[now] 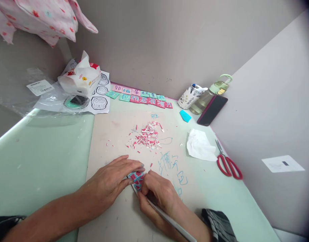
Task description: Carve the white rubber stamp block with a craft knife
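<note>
Pale grey walls (154, 50) meet at the far side of a light green bench (50, 151), seen from the head view, with a flowered pink cloth (40, 20) hanging at far left. On the bench lies a beige board (104, 134) marked with blue pen strokes. At its near part, the left hand (116, 178) pins a small red tile (136, 176) with blue lines between thumb and fingers. Right of it, the right hand (160, 193) is curled around a long, slim tool (171, 223); its tip is hidden by the fingers. Farther off sits a pile of red and white scraps (149, 136). Beyond the board, pink, green and red character tiles (143, 100) lie in two rows. A tissue pack (81, 80) stands far left. On the right, from far to near, are a bottle (201, 102), a pen cup (188, 97), a leaning phone (212, 111), a crumpled tissue (199, 146) and red-handled scissors (227, 165).
</note>
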Motion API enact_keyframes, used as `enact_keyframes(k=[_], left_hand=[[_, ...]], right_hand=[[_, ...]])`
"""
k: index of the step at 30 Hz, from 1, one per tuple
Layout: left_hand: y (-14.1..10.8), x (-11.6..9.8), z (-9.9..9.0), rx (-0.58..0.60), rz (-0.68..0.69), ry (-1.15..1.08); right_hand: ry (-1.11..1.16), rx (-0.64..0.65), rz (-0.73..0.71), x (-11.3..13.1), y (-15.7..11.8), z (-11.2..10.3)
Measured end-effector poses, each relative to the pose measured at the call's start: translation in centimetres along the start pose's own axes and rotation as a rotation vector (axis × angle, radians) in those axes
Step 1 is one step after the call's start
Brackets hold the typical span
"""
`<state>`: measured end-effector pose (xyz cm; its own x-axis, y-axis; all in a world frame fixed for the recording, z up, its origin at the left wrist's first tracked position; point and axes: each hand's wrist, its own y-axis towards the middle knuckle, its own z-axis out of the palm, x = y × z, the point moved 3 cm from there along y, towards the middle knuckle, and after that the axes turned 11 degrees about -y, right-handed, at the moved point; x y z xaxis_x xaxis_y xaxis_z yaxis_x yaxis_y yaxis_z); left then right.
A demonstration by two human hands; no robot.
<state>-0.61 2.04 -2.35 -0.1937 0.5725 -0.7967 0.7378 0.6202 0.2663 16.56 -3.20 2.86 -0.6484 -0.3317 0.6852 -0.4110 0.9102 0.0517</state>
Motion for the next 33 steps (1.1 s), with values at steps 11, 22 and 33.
enact_keyframes(k=[11, 22, 33], left_hand=[[0.13, -0.11, -0.17, 0.004, -0.008, 0.004], [0.02, -0.1, -0.16, -0.004, -0.011, 0.004], [-0.05, 0.04, -0.07, -0.007, -0.006, -0.004]], right_hand=[[-0.014, 0.02, -0.006, 0.04, -0.14, -0.21], [-0.012, 0.06, 0.01, 0.2, -0.07, -0.51], [-0.002, 0.066, -0.017, 0.35, -0.05, -0.82]])
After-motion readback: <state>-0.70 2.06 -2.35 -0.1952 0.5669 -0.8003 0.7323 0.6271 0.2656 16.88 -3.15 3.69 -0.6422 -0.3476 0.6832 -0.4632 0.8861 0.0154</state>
